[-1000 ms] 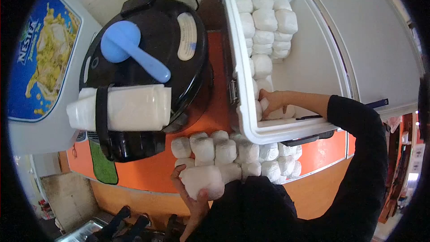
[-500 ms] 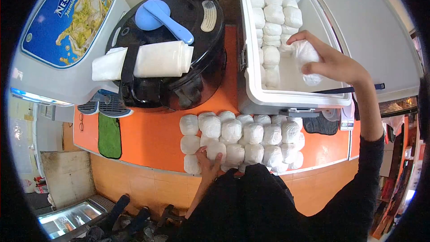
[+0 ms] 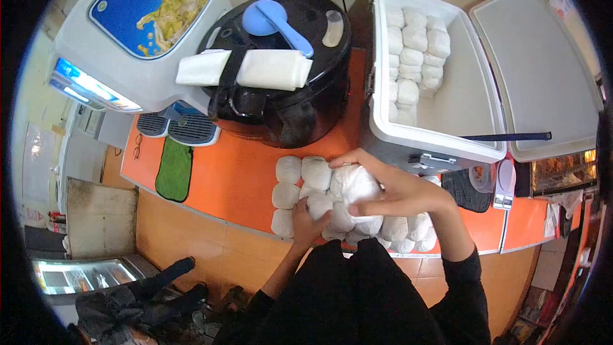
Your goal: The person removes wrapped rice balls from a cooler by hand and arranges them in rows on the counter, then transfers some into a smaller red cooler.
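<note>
In the lower middle of the frame the right hand [image 3: 399, 193] closes around a white plastic-wrapped round bundle [image 3: 355, 184], held on top of a cluster of like white bundles [image 3: 288, 170] lying in rows on the orange counter [image 3: 236, 179]. The left hand [image 3: 305, 225] rests on the cluster's near edge, fingers curled over one bundle; whether it grips is unclear. At upper right stands a white plastic cooler box [image 3: 440, 144], lid open, with stacked bundles [image 3: 415, 38] along its left wall. At upper centre sits a black round rice cooker [image 3: 300, 112] bearing a blue plastic paddle [image 3: 276, 16] and a folded white cloth [image 3: 271, 68].
</note>
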